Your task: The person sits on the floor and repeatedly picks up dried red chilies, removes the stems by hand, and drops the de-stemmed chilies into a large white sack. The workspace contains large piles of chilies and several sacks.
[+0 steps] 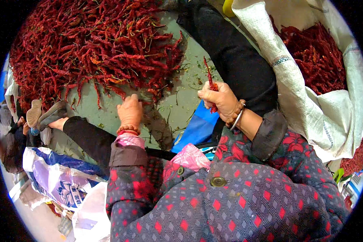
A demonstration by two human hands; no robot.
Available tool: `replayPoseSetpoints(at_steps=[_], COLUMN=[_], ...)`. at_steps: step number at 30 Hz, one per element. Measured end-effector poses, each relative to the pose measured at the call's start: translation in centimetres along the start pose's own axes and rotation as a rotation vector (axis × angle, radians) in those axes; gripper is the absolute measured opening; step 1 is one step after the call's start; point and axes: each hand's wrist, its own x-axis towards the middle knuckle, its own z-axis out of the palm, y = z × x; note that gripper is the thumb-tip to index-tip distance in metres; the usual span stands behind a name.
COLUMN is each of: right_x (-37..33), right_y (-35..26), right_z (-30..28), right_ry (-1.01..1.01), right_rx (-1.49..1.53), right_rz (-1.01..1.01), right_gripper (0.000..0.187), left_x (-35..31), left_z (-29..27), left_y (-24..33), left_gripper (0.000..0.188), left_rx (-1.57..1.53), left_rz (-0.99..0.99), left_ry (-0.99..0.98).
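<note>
A broad heap of dried red chilies with some greenish stems covers the floor at the far left. My right hand is closed round a few dried red chilies; one long tip points up and away, and a short end shows below the fist. My left hand is at the near edge of the heap, back of the hand up, fingers curled down beside the nearest chilies. Its fingertips are hidden, so what they pinch, if anything, does not show.
To the right stands an open white woven sack holding more red chilies. Stem bits litter the grey-green floor. My black-trousered legs frame the heap. A blue item and a white-purple bag lie close by.
</note>
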Motion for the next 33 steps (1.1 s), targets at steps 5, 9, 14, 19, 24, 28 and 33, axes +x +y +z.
replayPoseSetpoints(at_steps=[5,9,14,19,24,28,33], right_x=[-0.1,-0.1,-0.1,-0.4,-0.7,-0.5,-0.6], right_y=[-0.4,-0.5,0.2,-0.5,-0.5,-0.8,-0.6], right_z=[-0.3,0.2,-0.4,0.6,0.3,0.3,0.5], right_ry=[-0.047,-0.082,-0.144,-0.238,-0.203,-0.033,0.000], right_rx=[0.036,0.032,-0.078,-0.146,-0.047,-0.127,-0.277], right_rz=[0.025,0.073,0.138,0.196,0.094,-0.001,-0.020], right_gripper=[0.020,0.018,0.018,0.022,0.021,0.020,0.019], left_x=[-0.8,-2.7,-4.6,-6.4,-7.1,-6.4,-6.4], left_z=[-4.4,-6.4,-7.0,-6.9,-6.1,-5.0,-7.1], left_y=[-2.0,-3.3,1.7,9.0,12.7,9.9,10.8], left_gripper=[0.013,0.006,0.008,0.009,0.018,0.016,0.015], left_rx=[-0.495,-1.307,-1.923,-2.011,-1.765,-1.728,-1.332], left_rz=[-0.044,-0.216,-0.261,-0.162,0.031,-0.154,0.065], left_ry=[0.238,0.303,0.304,0.100,-0.126,-0.079,-0.218])
